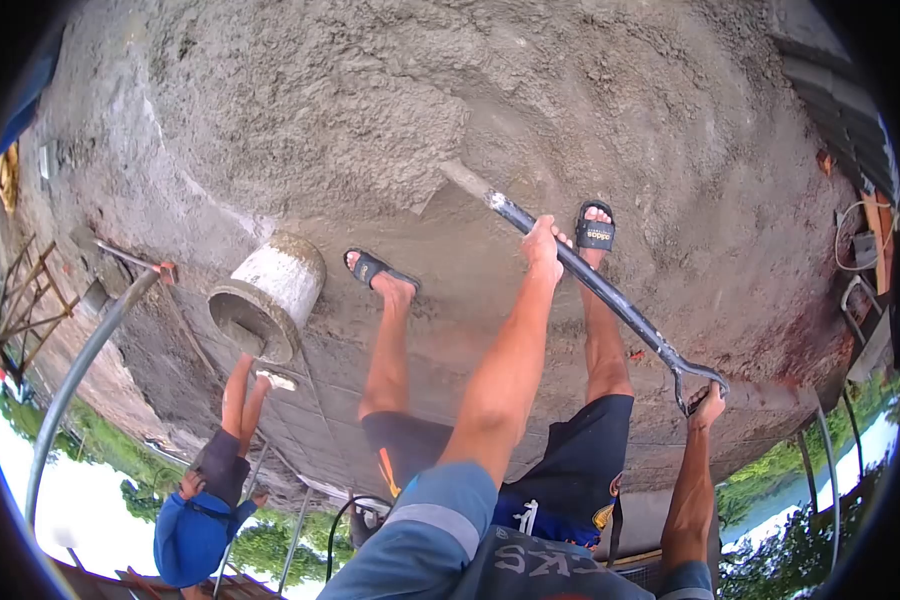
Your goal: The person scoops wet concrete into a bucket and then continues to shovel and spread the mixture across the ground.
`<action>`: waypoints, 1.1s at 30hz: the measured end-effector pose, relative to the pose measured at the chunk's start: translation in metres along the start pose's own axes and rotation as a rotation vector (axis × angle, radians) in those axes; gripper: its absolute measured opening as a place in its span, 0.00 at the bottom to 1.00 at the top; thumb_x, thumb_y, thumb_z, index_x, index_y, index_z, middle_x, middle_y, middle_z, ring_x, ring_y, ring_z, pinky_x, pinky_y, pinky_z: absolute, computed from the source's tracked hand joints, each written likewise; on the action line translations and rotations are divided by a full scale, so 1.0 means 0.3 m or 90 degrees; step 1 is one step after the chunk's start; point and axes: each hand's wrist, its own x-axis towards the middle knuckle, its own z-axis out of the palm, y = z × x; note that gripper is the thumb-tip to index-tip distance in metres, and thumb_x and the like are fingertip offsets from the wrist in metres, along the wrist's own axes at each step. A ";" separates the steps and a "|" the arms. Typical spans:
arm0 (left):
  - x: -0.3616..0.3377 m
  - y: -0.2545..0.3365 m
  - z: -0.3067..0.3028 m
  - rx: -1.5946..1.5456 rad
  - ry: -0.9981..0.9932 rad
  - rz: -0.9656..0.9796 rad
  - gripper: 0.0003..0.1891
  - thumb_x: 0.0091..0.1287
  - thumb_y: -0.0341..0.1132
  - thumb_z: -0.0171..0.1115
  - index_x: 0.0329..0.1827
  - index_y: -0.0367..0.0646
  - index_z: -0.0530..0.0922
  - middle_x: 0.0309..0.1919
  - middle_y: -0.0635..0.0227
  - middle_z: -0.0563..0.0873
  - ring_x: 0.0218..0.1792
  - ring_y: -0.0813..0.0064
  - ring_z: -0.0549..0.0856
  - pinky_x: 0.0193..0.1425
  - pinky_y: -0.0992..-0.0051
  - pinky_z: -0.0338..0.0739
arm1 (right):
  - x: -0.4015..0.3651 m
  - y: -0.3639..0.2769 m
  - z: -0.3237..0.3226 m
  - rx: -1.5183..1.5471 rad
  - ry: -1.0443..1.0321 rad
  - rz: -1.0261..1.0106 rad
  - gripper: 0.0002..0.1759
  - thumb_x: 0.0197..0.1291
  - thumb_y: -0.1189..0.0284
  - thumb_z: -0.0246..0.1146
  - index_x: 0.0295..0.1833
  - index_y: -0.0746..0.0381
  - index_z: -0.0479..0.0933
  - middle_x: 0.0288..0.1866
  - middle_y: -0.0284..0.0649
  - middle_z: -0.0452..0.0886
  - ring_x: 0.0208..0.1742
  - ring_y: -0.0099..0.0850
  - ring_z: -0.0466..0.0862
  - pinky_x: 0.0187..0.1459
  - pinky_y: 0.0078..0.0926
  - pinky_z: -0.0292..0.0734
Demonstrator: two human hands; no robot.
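A shovel [617,298] with a dark shaft and a D-shaped handle slants across the view. My left hand [544,246] is closed round its shaft, partway down. At the upper end, my right hand [708,405] grips the D-handle. The shovel's lower end, coated in grey, reaches into wet concrete [370,130]; its blade is hard to make out under the mix. My feet, in black slide sandals [596,235], stand apart on the grey ground on either side of the lower shaft.
A cement-smeared white bucket [288,272] lies tilted at my left. Beyond it stands another person in a blue top [192,540]. A metal pole [85,362] rises at far left, near a wooden frame [32,300]. Grey corrugated sheets [835,110] line the upper right.
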 end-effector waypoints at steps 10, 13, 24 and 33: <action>-0.739 0.131 -0.049 -0.241 -0.112 -0.010 0.05 0.62 0.32 0.60 0.30 0.45 0.73 0.18 0.74 0.72 0.18 0.76 0.73 0.24 0.73 0.72 | -0.319 -0.712 -0.408 0.030 -0.212 -0.219 0.18 0.65 0.64 0.54 0.21 0.54 0.66 0.13 0.28 0.65 0.11 0.21 0.65 0.13 0.21 0.58; -0.944 0.259 -0.146 -0.370 -0.152 -0.010 0.07 0.61 0.27 0.61 0.38 0.38 0.73 0.21 0.68 0.74 0.19 0.72 0.75 0.26 0.70 0.75 | -0.506 -0.942 -0.475 -0.072 -0.120 -0.368 0.17 0.65 0.63 0.55 0.23 0.55 0.67 0.13 0.27 0.64 0.12 0.20 0.64 0.15 0.19 0.57; -1.046 1.129 -0.911 -0.656 -0.155 0.089 0.12 0.64 0.38 0.57 0.23 0.49 0.66 0.16 0.73 0.70 0.18 0.75 0.71 0.25 0.72 0.71 | -2.533 -1.322 0.016 -0.288 -0.580 -0.463 0.16 0.63 0.63 0.59 0.28 0.59 0.65 0.17 0.31 0.63 0.14 0.22 0.66 0.15 0.21 0.65; -1.098 1.549 -1.514 -0.645 -0.207 0.069 0.07 0.66 0.33 0.48 0.30 0.44 0.69 0.25 0.68 0.77 0.30 0.68 0.79 0.39 0.63 0.77 | -3.432 -0.874 0.447 0.047 -1.457 -0.119 0.39 0.65 0.62 0.57 0.70 0.72 0.46 0.54 0.51 0.65 0.47 0.41 0.77 0.46 0.47 0.84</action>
